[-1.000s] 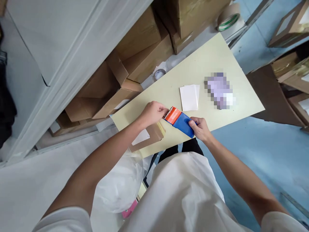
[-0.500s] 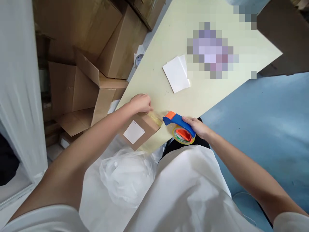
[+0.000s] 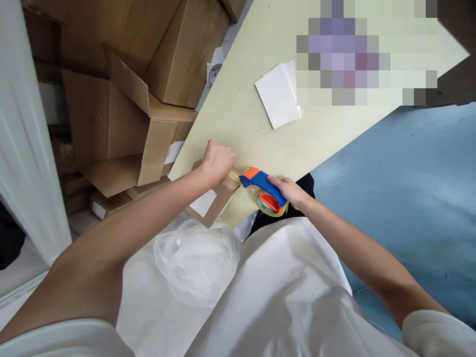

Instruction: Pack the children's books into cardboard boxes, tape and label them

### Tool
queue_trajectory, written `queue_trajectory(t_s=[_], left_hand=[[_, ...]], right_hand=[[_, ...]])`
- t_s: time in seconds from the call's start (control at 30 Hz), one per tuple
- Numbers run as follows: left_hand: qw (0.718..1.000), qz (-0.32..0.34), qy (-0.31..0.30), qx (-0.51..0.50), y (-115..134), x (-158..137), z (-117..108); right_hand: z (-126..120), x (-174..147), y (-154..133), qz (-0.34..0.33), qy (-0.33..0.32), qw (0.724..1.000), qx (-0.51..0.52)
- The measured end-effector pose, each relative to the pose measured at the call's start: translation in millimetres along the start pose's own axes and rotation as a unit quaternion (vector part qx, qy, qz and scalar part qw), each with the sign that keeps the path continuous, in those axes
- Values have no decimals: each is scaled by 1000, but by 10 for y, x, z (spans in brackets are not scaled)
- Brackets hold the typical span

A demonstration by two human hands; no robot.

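Note:
A small cardboard box (image 3: 224, 191) with a white label (image 3: 203, 203) sits near the table's edge. Over its top is my left hand (image 3: 219, 157), fingers curled closed, close to a strip of clear yellowish tape (image 3: 235, 175). Whether those fingers pinch the tape or only press on the box is hidden. My right hand (image 3: 288, 191) grips the blue handle of a tape dispenser (image 3: 263, 184) with orange parts. Its tape roll (image 3: 271, 204) hangs underneath, and the dispenser's head is at the box's right end, where the tape strip meets it.
White cards (image 3: 278, 96) lie on the pale table (image 3: 241, 119), beyond the box. A pixelated purple patch covers the table's far right. Open cardboard cartons (image 3: 128, 129) stand on the left. A clear plastic bag (image 3: 197, 263) lies below the table, in front of me.
The tape dispenser has moved left, nearer my left hand. My left hand has come further over the box top, covering more of it. The view has shifted slightly.

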State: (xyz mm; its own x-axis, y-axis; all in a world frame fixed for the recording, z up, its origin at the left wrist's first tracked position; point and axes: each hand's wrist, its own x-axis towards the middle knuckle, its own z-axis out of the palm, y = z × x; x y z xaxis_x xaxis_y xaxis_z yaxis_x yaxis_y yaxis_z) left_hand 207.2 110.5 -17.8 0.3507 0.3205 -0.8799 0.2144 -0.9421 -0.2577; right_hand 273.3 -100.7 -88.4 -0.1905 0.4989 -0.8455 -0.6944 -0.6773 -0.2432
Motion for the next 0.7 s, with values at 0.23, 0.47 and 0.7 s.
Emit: queue_trajectory(t_s=[0.23, 0.47, 0.7], left_hand=[[984, 120, 106, -77, -363, -232, 225], [957, 240, 90, -137, -681, -344, 804], [936, 209, 145, -244, -653, -399, 970]], right_hand=[[35, 65, 69, 4, -15, 1000, -2], [20, 75, -1, 19, -60, 997, 41], [30, 77, 130, 71, -100, 990, 70]])
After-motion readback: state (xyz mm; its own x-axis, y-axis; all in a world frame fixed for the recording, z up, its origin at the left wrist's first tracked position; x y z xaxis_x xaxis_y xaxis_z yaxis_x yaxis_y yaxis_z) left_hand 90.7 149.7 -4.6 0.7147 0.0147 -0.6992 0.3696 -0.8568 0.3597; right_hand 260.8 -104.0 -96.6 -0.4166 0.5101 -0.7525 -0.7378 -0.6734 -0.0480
